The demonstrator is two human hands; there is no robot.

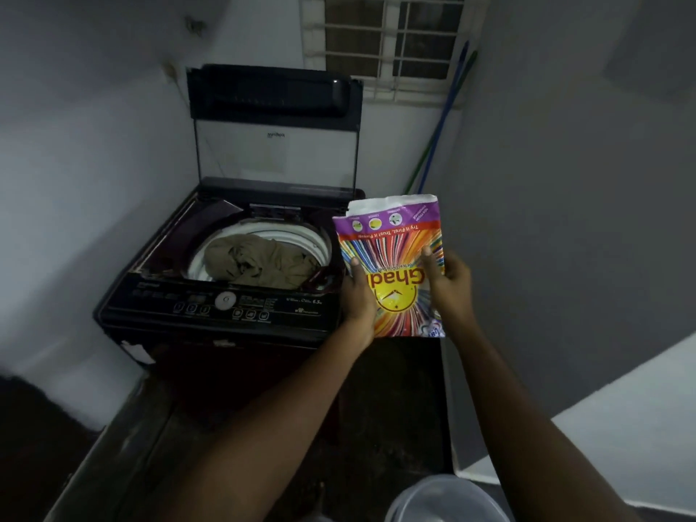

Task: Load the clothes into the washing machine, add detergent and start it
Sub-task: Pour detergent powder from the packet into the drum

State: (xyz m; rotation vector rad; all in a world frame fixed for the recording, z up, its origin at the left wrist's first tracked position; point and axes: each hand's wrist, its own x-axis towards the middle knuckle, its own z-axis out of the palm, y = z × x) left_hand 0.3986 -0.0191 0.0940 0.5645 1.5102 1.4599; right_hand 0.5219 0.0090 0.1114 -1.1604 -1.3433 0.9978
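White walls enclose a narrow corner, with a barred window (pixel 391 43) at the upper centre of the frame. Two poles (pixel 444 118), one blue and one green, lean in the corner below the window.

A dark top-loading washing machine (pixel 158 314) stands at the centre left. Its lid (pixel 275 152) is raised upright at the rear. Khaki clothes (pixel 260 261) lie bunched inside the white-rimmed drum (pixel 320 243). The control panel (pixel 226 307) runs along the front edge, with a round dial near its middle.

A colourful detergent packet (pixel 391 239) is held at the centre right of the frame, overlapping the right side of the machine. Its print reads upside down from this view, and its torn end points away from the person.

Grip state: the left hand (pixel 359 299) holds the left edge of the packet, thumb on the printed face. The right hand (pixel 452 284) holds the right edge likewise.

A pale plastic tub (pixel 444 499) shows at the bottom edge, blurred.
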